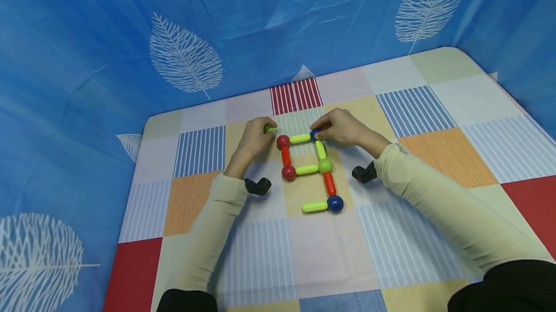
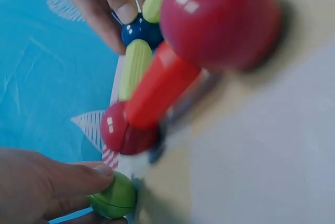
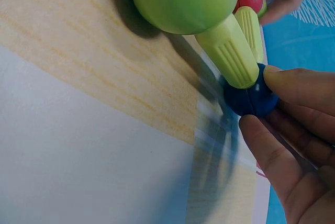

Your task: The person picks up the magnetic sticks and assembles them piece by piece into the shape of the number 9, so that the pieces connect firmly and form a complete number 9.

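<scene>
On the table lies a figure of magnetic balls and sticks, with a square loop at its top. My left hand [image 1: 255, 137] pinches a loose green ball [image 2: 113, 197], apart from the upper red ball [image 1: 283, 141]. At the loop's far right corner my right hand [image 1: 343, 126] pinches a blue ball [image 3: 249, 98] between thumb and fingers; two light green sticks [image 3: 230, 51] meet it. A red stick [image 1: 285, 156] links the upper red ball to the lower red ball [image 1: 288, 173]. The green ball [image 1: 325, 165] joins the loop to a red stick leading toward the near blue ball [image 1: 335, 204].
From the near blue ball a light green stick [image 1: 314, 207] points left with a free end. A patchwork cloth [image 1: 321, 254] covers the table. Blue curtains with white leaf prints [image 1: 269, 27] hang behind and at the sides. Black wrist cameras [image 1: 258, 186] sit at both wrists.
</scene>
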Action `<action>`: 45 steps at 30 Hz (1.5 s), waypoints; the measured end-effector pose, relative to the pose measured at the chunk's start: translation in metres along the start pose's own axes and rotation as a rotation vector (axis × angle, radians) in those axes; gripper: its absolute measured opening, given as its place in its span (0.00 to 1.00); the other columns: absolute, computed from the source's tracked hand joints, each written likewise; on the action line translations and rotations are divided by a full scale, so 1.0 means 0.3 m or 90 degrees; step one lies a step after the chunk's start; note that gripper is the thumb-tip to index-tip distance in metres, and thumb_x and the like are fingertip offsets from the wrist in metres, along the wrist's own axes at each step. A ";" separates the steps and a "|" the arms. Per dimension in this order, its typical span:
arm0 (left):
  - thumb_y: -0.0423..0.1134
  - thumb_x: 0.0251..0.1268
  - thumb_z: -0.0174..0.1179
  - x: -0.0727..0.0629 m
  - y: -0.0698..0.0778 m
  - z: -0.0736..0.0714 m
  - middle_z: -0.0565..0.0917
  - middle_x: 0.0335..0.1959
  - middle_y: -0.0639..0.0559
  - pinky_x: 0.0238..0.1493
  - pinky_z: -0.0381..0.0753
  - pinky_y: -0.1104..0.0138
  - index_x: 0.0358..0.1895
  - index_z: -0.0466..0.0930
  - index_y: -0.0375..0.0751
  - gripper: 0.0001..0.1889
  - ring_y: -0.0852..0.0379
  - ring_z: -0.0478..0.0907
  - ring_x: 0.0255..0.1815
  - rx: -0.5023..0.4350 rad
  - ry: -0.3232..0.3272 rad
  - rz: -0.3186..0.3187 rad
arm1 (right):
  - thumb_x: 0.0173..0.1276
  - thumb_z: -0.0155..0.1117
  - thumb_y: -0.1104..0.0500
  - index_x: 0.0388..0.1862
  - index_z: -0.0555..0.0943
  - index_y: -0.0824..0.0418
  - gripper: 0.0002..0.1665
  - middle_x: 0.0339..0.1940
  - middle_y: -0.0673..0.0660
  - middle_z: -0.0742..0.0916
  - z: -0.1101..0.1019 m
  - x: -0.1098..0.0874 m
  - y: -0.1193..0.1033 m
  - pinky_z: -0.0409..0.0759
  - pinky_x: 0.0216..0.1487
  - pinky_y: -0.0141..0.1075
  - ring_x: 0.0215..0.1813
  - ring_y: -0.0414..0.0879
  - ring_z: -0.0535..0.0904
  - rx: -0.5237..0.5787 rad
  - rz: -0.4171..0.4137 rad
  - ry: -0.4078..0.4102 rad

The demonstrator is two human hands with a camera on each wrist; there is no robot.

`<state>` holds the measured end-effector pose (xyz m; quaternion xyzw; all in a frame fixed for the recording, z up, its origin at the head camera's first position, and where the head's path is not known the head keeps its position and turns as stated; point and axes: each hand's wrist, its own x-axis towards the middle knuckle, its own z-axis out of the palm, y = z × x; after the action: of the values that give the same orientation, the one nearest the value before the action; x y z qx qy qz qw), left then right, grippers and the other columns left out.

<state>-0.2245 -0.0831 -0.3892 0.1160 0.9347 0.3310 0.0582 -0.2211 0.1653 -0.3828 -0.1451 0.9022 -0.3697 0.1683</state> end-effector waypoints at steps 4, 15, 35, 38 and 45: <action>0.28 0.68 0.58 -0.059 -0.039 -0.027 0.82 0.51 0.38 0.48 0.76 0.57 0.50 0.82 0.31 0.10 0.47 0.75 0.45 -0.005 0.023 0.008 | 0.68 0.66 0.64 0.55 0.83 0.64 0.17 0.54 0.61 0.85 -0.002 0.002 0.001 0.74 0.60 0.49 0.59 0.54 0.77 0.001 0.000 0.001; 0.25 0.63 0.62 -0.253 -0.111 -0.063 0.82 0.47 0.33 0.44 0.78 0.53 0.45 0.82 0.26 0.09 0.42 0.78 0.43 -0.024 0.054 0.066 | 0.68 0.66 0.64 0.55 0.83 0.65 0.17 0.54 0.62 0.85 -0.001 0.002 0.004 0.74 0.60 0.49 0.59 0.55 0.78 0.005 -0.002 0.000; 0.25 0.58 0.67 -0.541 0.012 0.046 0.84 0.46 0.45 0.52 0.77 0.54 0.44 0.84 0.35 0.11 0.49 0.79 0.50 -0.047 -0.028 0.094 | 0.68 0.66 0.64 0.55 0.84 0.65 0.17 0.54 0.63 0.85 0.002 0.002 -0.001 0.74 0.59 0.49 0.58 0.55 0.78 -0.001 -0.006 0.003; 0.25 0.59 0.66 -0.558 0.042 0.073 0.84 0.46 0.47 0.53 0.76 0.54 0.45 0.83 0.36 0.11 0.49 0.78 0.51 -0.048 -0.048 0.119 | 0.68 0.65 0.64 0.55 0.83 0.65 0.17 0.54 0.63 0.85 0.003 0.002 0.001 0.74 0.59 0.49 0.58 0.55 0.78 -0.001 -0.009 0.006; 0.27 0.62 0.65 -0.573 0.091 0.113 0.83 0.48 0.49 0.55 0.76 0.57 0.46 0.83 0.37 0.10 0.52 0.77 0.53 -0.040 -0.092 0.131 | 0.67 0.66 0.64 0.54 0.84 0.66 0.17 0.53 0.63 0.86 0.005 0.004 0.004 0.74 0.58 0.50 0.57 0.55 0.79 0.001 -0.013 0.008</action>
<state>-0.0474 -0.0859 -0.3925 0.2330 0.9004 0.3551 0.0948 -0.2216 0.1645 -0.3850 -0.1521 0.9014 -0.3728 0.1592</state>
